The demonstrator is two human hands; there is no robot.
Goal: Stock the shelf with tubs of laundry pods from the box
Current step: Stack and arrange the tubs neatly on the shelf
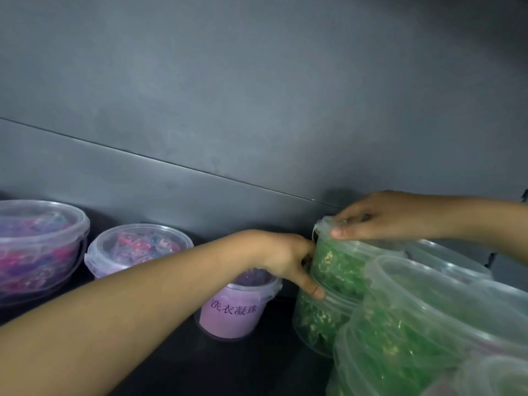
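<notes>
1. On the dark shelf, toward its right side, the upper green tub sits stacked on the lower green tub, close to the grey back panel.
2. My left hand reaches in from the lower left and grips the upper green tub on its left side. The thumb lies down along the seam where the two tubs meet, and the fingers curl round the far side, where I cannot see them.
3. My right hand comes in from the right and holds the same tub at the top, with the fingers spread over the clear lid and the thumb pressed on the front of the rim.
4. Both hands are clamped on this one tub, one at its side and one on its lid.
5. More green tubs stand stacked in the near right corner, just beside the pair I am holding.
6. A labelled purple tub stands just left of the lower green tub, partly under my left wrist.
7. Farther left are a clear-lidded purple tub and a larger purple tub at the edge of view.
</notes>
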